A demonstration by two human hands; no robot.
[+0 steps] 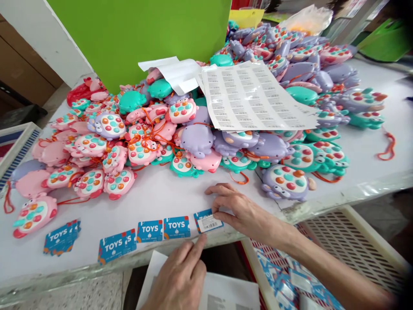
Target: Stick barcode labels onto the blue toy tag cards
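At the front edge of the table, a blue TOYS card (200, 214) carries a white barcode sticker (209, 223). My right hand (238, 209) bends over this card, fingers curved and apart, its thumb by the sticker. My left hand (182, 275) comes from below with the index finger stretched to the card's lower edge; its thumb is hidden. Beneath that hand is a white label sheet (234, 286), and whether the hand grips it is unclear. More TOYS cards (150, 231) lie leftward in a row, with an overlapping stack (61, 237) at the far left.
Pink, purple and teal animal-shaped toys (196, 140) with orange cords heap across the table (161, 193). Barcode label sheets (254, 97) rest on the heap before a green panel (138, 38). Below the right side, a plastic crate (351, 241) stands near several bagged blue cards (284, 280).
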